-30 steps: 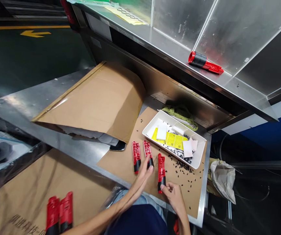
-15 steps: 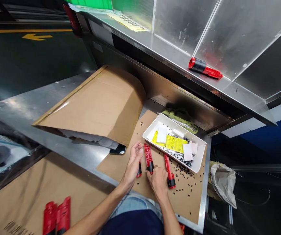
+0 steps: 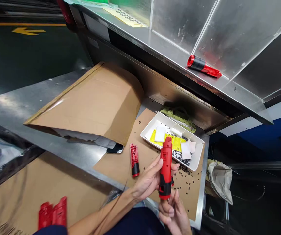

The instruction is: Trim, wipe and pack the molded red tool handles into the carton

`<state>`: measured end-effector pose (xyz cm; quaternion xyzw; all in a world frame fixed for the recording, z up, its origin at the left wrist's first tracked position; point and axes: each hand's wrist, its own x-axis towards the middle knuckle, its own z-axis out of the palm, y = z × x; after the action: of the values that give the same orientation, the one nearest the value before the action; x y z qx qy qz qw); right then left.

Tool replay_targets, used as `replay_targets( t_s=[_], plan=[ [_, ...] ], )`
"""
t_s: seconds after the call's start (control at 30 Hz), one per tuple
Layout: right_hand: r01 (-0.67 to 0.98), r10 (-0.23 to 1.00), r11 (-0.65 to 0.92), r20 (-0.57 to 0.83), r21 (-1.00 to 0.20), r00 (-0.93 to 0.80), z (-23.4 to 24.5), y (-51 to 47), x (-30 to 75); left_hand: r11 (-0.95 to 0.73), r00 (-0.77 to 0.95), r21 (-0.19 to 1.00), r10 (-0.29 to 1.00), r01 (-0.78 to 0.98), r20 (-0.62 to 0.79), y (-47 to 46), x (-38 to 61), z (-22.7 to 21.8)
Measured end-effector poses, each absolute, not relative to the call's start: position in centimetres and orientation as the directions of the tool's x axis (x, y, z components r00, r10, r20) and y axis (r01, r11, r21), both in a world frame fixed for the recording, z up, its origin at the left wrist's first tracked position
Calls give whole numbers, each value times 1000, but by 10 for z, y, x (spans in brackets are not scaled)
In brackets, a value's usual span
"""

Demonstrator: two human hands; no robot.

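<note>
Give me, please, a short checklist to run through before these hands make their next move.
1. Left hand gripping the red shell: ok.
2. Right hand gripping the shell's black end: cannot tell; it is close beneath.
3. Shell's far side free of flaws: cannot tell, it faces away.
4. Black bits all in the tray: not ok, many lie on the cardboard.
5. Second shell lying open side up: ok.

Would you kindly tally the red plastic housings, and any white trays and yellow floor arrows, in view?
Red plastic housings: 6 (1 in the left hand, 1 with only its end showing behind that, 1 farther left on the brown sheet, 1 on the metal shelf, 2 at lower left)
White trays: 1
Yellow floor arrows: 1
Total: 8
</note>
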<state>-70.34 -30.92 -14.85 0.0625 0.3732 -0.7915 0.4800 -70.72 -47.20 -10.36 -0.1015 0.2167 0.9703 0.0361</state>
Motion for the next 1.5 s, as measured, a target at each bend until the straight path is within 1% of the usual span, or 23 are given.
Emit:
replay_targets(
  t_s=[0.03,0.07,0.13,0.2,0.23,0.3,0.37,0.47,0.57,0.67,0.7,0.77,0.8,0.83,0.87,0.9,0.97,1.03,1.1,1.27,1.5],
  plan=[
    [778,-649,-286,-484,-559,-587,-148,-302,-702,-903,-968,422,-26,-85,-250,-470,-711,-100],
    [724,-554,-301,-505,-620,-663,-147,-295,-702,-896,-959,437,-55,-76,-279,-469,-715,-97],
    [558,-300,-258,-483,-789,-822,-147,-278,-700,-877,-948,463,-28,-129,-317,-469,-720,-96],
    [387,-75,-120,-380,-914,-922,-144,-265,-697,-860,-927,467,20,-207,-374,-468,-721,-96],
    [316,1,-44,-317,-948,-949,-141,-261,-696,-860,-914,453,38,-236,-404,-467,-721,-97],
    [196,80,75,-190,-978,-979,-130,-257,-693,-879,-892,388,84,-276,-445,-462,-719,-95],
    [92,99,141,-79,-986,-992,-115,-258,-690,-894,-878,302,174,-331,-446,-458,-718,-89],
    [-78,82,181,94,-980,-992,-94,-266,-684,-890,-877,218,302,-400,-374,-455,-715,-77],
    [-249,60,205,266,-946,-962,-83,-273,-679,-882,-896,237,335,-407,-292,-455,-711,-66],
    [-395,58,255,422,-883,-905,-82,-273,-681,-876,-911,282,324,-391,-254,-453,-707,-61],
    [-467,23,275,491,-841,-871,-83,-271,-684,-881,-916,283,316,-380,-247,-451,-706,-60],
    [-633,-106,295,635,-715,-766,-84,-267,-691,-896,-923,265,295,-357,-247,-448,-704,-60],
    [-706,-173,293,690,-645,-703,-84,-266,-694,-903,-924,253,285,-348,-254,-446,-704,-60],
    [-752,-216,297,726,-589,-653,-84,-266,-696,-907,-923,241,280,-345,-264,-445,-703,-60],
    [-768,-223,316,743,-557,-631,-83,-267,-697,-909,-920,233,279,-345,-274,-444,-703,-59],
    [-757,-196,351,747,-552,-635,-82,-270,-696,-909,-916,228,281,-350,-286,-443,-702,-58],
    [-689,-104,426,725,-587,-681,-80,-279,-690,-906,-909,226,284,-358,-304,-442,-701,-56],
    [-627,-38,455,690,-632,-723,-78,-288,-682,-904,-906,232,278,-359,-320,-442,-700,-54],
    [-609,-30,455,672,-650,-740,-76,-293,-677,-904,-904,239,268,-355,-332,-443,-700,-52],
    [-611,-65,477,668,-632,-742,-76,-291,-673,-896,-905,251,281,-367,-318,-441,-701,-49],
    [-593,-38,478,660,-647,-751,-77,-292,-672,-882,-903,270,300,-385,-307,-440,-699,-52]
  ],
)
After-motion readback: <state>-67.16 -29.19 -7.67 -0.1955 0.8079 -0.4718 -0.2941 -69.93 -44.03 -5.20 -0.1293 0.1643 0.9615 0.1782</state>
